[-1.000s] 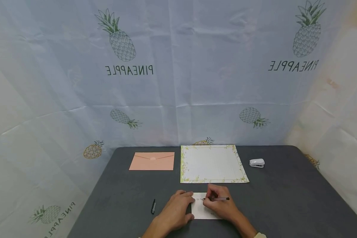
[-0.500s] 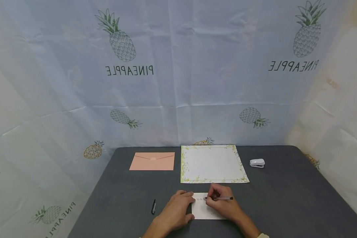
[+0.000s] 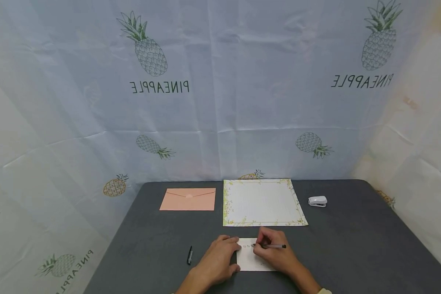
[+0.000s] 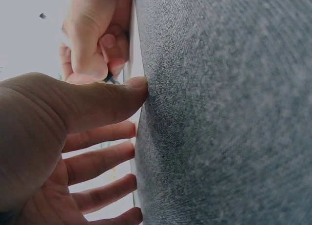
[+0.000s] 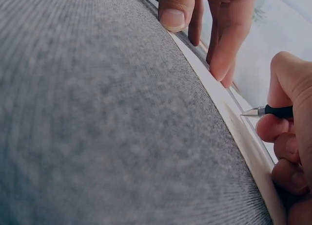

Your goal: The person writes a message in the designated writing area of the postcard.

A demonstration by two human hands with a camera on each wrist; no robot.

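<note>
From my end I see the dark table [image 3: 345, 245] with the bordered sheet [image 3: 263, 202] flat on it. The card [image 3: 248, 263] lies flat just nearer; I judge it light, thin and apt to slide, best steadied by its edges. The left hand [image 3: 218, 259] rests at its left side, fingers spread, gripping nothing. The right hand [image 3: 273, 251], curled, pinches the pen [image 3: 277, 246] over the card; I judge it light and rigid, best taken by its dark grip near the tip.
</note>
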